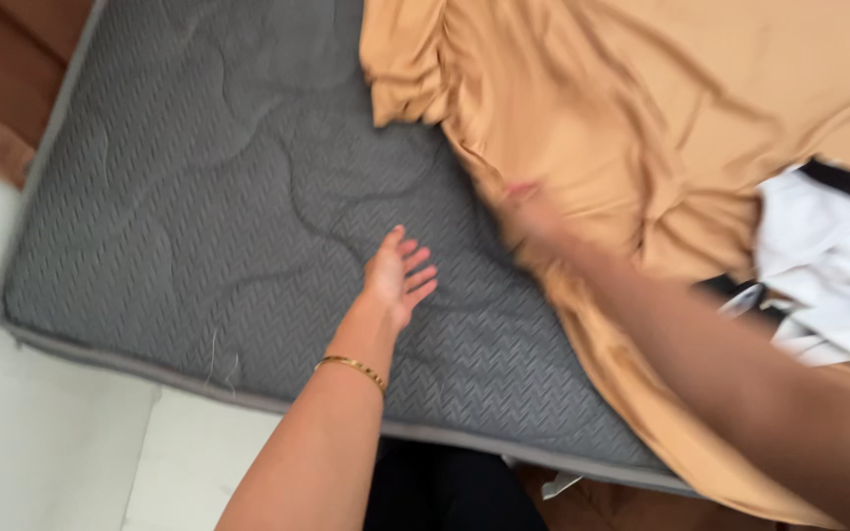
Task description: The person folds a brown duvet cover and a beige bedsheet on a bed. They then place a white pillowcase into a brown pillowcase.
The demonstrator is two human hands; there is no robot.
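Observation:
A grey quilted mattress (199, 197) fills the left and middle of the view. A tan satin sheet (661, 108) lies rumpled over its right part. My left hand (400, 275) hovers open over the bare mattress, fingers spread, a thin gold bangle on the wrist. My right hand (528, 221) is blurred at the edge of the tan sheet; it seems to touch or pinch the fabric, but the blur hides the fingers.
A white cloth (828, 265) lies bunched on something black at the right edge. A pale tiled floor (41, 442) shows at the lower left, and a brown wooden surface (2, 69) at the upper left. Dark clothing is visible below the mattress edge.

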